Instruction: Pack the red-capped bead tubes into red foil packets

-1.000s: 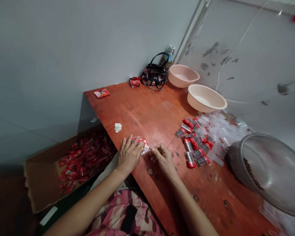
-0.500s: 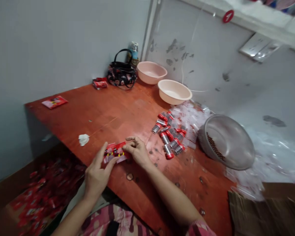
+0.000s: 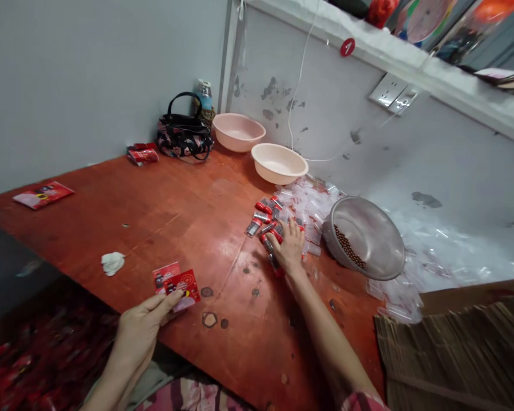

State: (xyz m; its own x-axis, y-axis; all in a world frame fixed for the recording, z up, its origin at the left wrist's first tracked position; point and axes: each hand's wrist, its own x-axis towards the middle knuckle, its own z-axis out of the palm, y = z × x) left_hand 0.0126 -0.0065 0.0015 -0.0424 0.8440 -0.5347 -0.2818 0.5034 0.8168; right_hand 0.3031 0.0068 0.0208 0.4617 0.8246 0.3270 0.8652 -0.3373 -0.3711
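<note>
My left hand [image 3: 148, 319] pinches red printed packets [image 3: 182, 290] between thumb and fingers, over the near edge of the orange-red table. They overlap, with dark and yellow pictures and a pink lower part. My right hand [image 3: 290, 248] reaches over a heap of small clear tubes with red caps [image 3: 263, 217], filled with dark contents. Its fingers are apart and come down among the tubes, and they cover part of the heap. Whether a tube is between them I cannot see. Clear plastic pieces [image 3: 310, 200] lie just behind the heap.
A grey metal bowl [image 3: 377, 228] with brown beads stands tilted at right. Two plastic basins [image 3: 278, 162], a handbag [image 3: 184, 137] and a flask [image 3: 204, 94] are at the back. Flattened cardboard [image 3: 449, 354] is at lower right, and many red packets [image 3: 38, 354] lie below the table's left edge.
My right hand has left the packets and moved right to the red-capped tubes. My left hand now holds the packets alone, lower and further left. The view has shifted right.
</note>
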